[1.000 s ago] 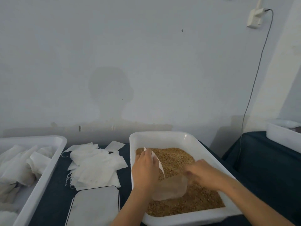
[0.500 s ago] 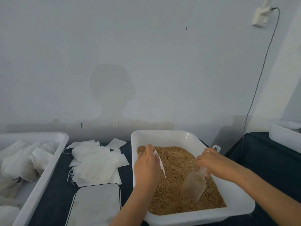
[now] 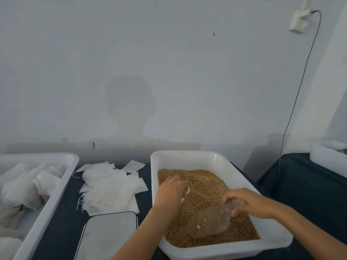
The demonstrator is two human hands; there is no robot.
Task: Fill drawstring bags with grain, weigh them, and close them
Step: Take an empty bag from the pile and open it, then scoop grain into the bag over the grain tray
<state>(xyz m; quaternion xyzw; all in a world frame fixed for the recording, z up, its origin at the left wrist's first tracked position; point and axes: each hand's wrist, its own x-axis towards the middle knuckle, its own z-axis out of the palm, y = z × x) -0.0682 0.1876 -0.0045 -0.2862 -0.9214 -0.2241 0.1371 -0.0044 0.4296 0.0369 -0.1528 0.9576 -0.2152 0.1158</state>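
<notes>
Scoop (image 3: 212,225) swung back down into grain (image 3: 202,186), right hand (image 3: 249,202) gripping its neck. Left hand (image 3: 171,190) pinching bag (image 3: 185,193) over tub (image 3: 187,156). Better keep bag mouth wide, pour slow.

wall: plain pale grey painted wall (image 3: 169,62) | socket: white wall box (image 3: 298,21), thin grey cable (image 3: 293,109) hanging down | bench: dark navy cloth-covered bench (image 3: 309,184)

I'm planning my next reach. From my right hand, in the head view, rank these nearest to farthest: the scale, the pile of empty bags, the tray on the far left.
From the right hand:
1. Scale, bottom centre, left of the grain tray.
2. Pile of empty bags, behind the scale.
3. Far-left tray, at the left edge.
</notes>
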